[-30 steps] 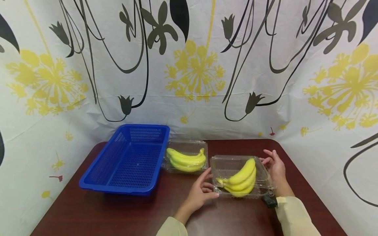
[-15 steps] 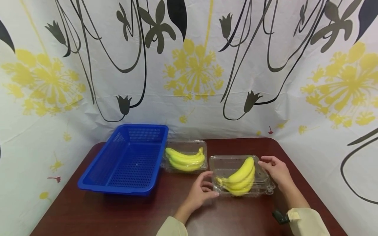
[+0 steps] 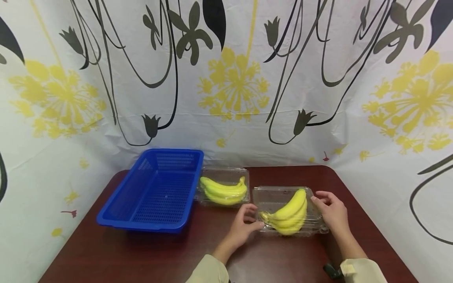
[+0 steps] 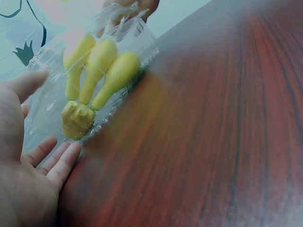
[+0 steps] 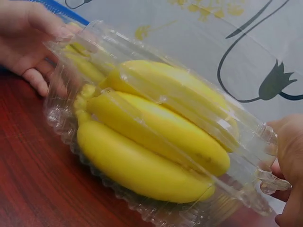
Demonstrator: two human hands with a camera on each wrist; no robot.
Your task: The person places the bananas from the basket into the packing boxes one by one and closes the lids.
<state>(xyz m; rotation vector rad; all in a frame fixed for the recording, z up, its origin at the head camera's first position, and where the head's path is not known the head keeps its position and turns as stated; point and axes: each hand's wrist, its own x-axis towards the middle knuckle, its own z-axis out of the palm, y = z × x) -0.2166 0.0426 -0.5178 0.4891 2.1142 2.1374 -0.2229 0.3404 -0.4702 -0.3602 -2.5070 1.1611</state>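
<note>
A clear plastic clamshell box (image 3: 263,194) stands on the table, its lid lowered over a bunch of yellow bananas (image 3: 288,214). At the box's left end is my left hand (image 3: 242,228), fingers loosely spread, thumb by the lid and fingertips right at the side wall; the left wrist view shows the same hand (image 4: 28,151) with a gap in its palm. My right hand (image 3: 333,212) holds the right end, thumb on the lid's edge and fingers behind it. The right wrist view has this hand (image 5: 291,156) around the clasp tabs at that end.
A blue perforated plastic basket (image 3: 150,227) stands at the left. Beside it, farther back, a second clear clamshell box (image 3: 219,173) contains another bunch of bananas (image 3: 224,192). Behind the dark red wooden table (image 3: 159,259) hangs a white cloth (image 3: 226,149) with printed flowers.
My right hand has come from behind the box's right end to the lid's edge, thumb now on it. My left hand has shifted slightly up and right against the left end.
</note>
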